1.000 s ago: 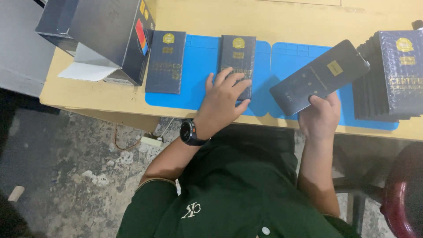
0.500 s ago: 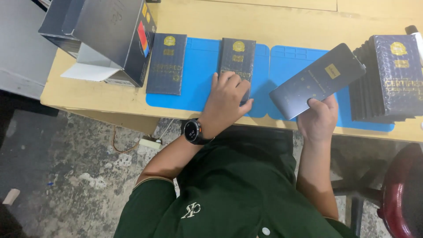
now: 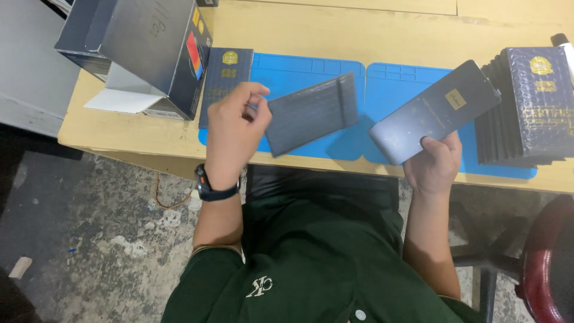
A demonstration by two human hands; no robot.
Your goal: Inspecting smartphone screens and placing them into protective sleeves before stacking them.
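Observation:
My left hand (image 3: pixel 232 128) holds a dark bubble-wrap pouch (image 3: pixel 312 112) by its left end, lifted above the blue mat (image 3: pixel 299 72) and turned with its plain back up. My right hand (image 3: pixel 435 162) grips a dark flat phone-like panel (image 3: pixel 435 113) with a small yellow sticker, tilted up to the right over the second blue mat (image 3: pixel 406 81). Another dark pouch with a gold seal (image 3: pixel 226 78) lies flat on the mat's left edge.
A stack of several dark pouches (image 3: pixel 529 104) stands at the right of the wooden table (image 3: pixel 335 30). An open grey cardboard box (image 3: pixel 140 51) sits at the far left. A red chair (image 3: pixel 547 257) is at the lower right, and concrete floor lies below.
My left hand has picked the middle pouch up off the blue mat and flipped it over. My right hand keeps holding the panel at about the same place.

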